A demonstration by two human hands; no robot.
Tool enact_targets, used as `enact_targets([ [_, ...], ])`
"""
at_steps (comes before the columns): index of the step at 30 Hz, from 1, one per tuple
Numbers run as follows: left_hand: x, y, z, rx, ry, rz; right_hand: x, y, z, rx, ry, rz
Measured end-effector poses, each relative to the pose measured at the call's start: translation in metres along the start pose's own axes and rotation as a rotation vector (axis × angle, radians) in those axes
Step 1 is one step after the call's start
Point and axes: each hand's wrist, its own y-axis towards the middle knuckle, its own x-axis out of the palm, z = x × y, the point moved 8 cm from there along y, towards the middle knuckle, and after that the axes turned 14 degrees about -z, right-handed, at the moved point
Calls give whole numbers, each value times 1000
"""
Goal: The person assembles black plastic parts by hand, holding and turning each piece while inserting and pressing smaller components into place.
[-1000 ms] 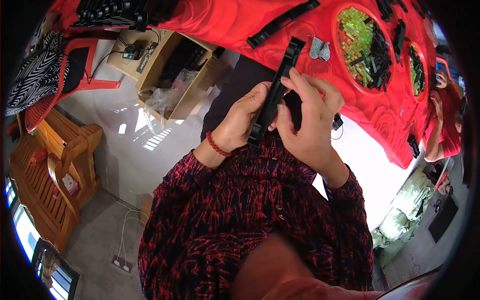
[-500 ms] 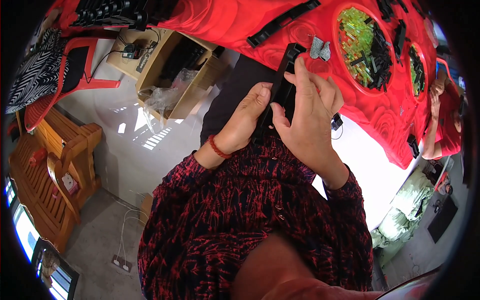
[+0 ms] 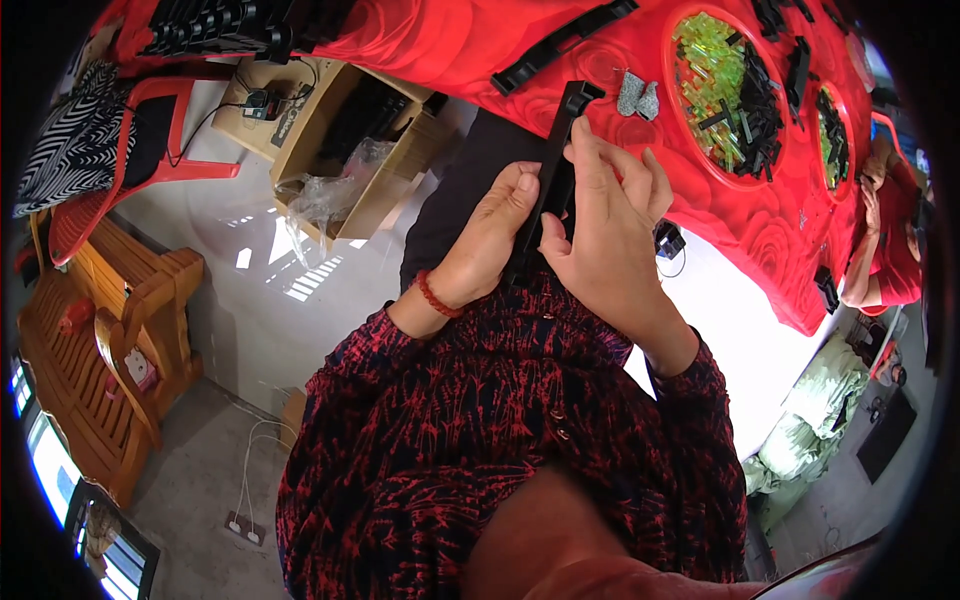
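A long, narrow black plastic bar (image 3: 549,183) with a raised block at its far end slants across my lap. My left hand (image 3: 495,225), with a red bead bracelet on the wrist, grips its left side, the thumb lying along it. On the right side, my right hand (image 3: 615,220) has its thumb and bent fingertips against the bar, the index finger reaching up towards the far end. My fingers and palms cover part of the bar. Whatever is under the right fingertips is hidden. A similar black bar (image 3: 563,47) lies on the red-covered table (image 3: 430,45) ahead.
Right of it lie a small grey wrapped bundle (image 3: 637,97) and a red tray (image 3: 743,184) of yellow-green and black pieces. More black bars (image 3: 215,25) are stacked far left. An open cardboard box (image 3: 345,190) and red chair (image 3: 150,175) stand left. Another person (image 3: 885,225) sits at right.
The bar has tilted a little and shifted slightly left at its far end. My right hand has moved slightly left and down, its fingers more bent. My left hand keeps its hold.
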Motion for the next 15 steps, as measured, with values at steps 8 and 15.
enact_targets([
  [8,-9,-1,-6,3,209,43,9,2,5,-16,-3,3],
  [15,-6,-3,-6,10,198,74,10,-1,4,-52,-35,15],
])
